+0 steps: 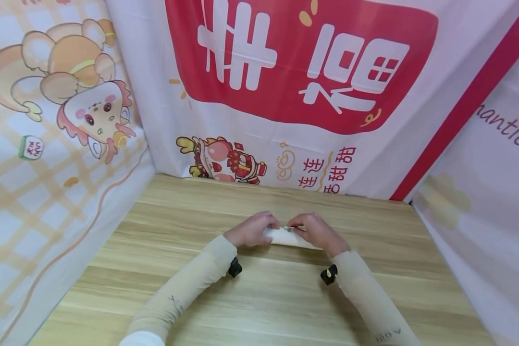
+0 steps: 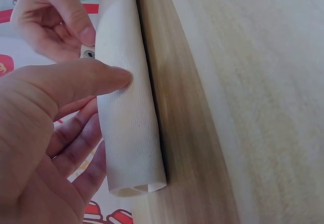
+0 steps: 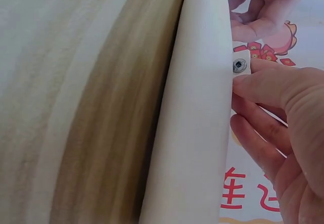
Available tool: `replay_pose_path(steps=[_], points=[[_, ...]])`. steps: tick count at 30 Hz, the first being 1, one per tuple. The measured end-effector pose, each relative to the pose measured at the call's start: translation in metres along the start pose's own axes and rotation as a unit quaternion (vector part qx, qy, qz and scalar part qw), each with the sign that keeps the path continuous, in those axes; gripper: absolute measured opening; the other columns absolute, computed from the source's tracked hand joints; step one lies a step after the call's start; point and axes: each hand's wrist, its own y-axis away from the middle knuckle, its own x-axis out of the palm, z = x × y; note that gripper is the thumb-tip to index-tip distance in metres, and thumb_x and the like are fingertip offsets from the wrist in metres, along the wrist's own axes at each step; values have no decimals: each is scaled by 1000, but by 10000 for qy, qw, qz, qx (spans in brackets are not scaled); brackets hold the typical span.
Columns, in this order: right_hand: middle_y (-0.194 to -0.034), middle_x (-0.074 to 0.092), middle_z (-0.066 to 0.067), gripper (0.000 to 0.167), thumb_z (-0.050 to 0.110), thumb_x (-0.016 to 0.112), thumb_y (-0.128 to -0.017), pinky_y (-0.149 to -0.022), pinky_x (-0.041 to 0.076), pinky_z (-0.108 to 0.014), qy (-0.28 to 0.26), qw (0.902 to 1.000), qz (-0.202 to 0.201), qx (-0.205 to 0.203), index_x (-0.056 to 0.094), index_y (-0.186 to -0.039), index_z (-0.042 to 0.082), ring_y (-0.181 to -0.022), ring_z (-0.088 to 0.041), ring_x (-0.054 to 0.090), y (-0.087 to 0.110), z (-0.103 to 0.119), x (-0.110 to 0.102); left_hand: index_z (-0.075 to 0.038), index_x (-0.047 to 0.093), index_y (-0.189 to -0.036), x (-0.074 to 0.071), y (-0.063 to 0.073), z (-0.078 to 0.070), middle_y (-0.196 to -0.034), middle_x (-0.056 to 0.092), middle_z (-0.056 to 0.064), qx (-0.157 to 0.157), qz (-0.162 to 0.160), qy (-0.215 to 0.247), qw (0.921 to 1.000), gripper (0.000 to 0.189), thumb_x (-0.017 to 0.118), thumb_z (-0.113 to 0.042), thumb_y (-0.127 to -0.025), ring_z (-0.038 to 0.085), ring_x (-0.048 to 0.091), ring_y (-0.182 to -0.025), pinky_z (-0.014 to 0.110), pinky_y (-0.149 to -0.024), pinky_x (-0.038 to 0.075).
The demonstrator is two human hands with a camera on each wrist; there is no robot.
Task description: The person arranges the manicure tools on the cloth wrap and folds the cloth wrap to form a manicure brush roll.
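A white rolled-up sheet with a fine ribbed surface (image 1: 291, 239) lies across the wood table; its hollow end shows in the left wrist view. My left hand (image 1: 254, 229) grips the roll near its left part, the thumb on top and the other fingers behind it. A small white strap with a metal snap button (image 3: 240, 66) sticks out from the roll's far side. My right hand (image 3: 298, 100) pinches this strap between thumb and forefinger, beside the snap. Whether the snap is fastened, I cannot tell.
The wood-grain table (image 1: 264, 298) spreads around the roll. A printed red and white cloth (image 1: 302, 120) hangs behind its far edge. Cloth walls stand at the left (image 1: 69, 192) and right (image 1: 480, 216). A small black device (image 1: 328, 275) sits at the right wrist.
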Motion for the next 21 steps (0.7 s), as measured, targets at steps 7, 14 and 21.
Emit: replay_pose_path(steps=[7,14,21], points=[[-110,81,-11,21,-2,75,-94,-90,63,-40,277,9982,-180,-510,81,-113,4,-102,-26,78,7,2,2,-7,70,-127,-2,-1,-1,-125,66,6,-15,46,72,10000,40,83,-14,-90,19,61,-113,35,-101,53],[-117,79,-12,22,4,74,-97,-94,62,-42,952,9936,-112,-599,79,-118,4,-110,-29,76,18,12,2,-9,70,-126,1,-2,-1,-126,66,5,-91,41,26,9999,39,84,-14,-90,19,61,-115,35,-103,53],[-128,76,-16,40,16,82,-92,-88,63,-40,1420,9881,-228,-550,74,-131,5,-112,-31,77,33,24,11,-8,70,-124,2,2,-2,-124,66,6,53,-111,23,9999,38,84,-11,-88,20,62,-114,37,-104,53]])
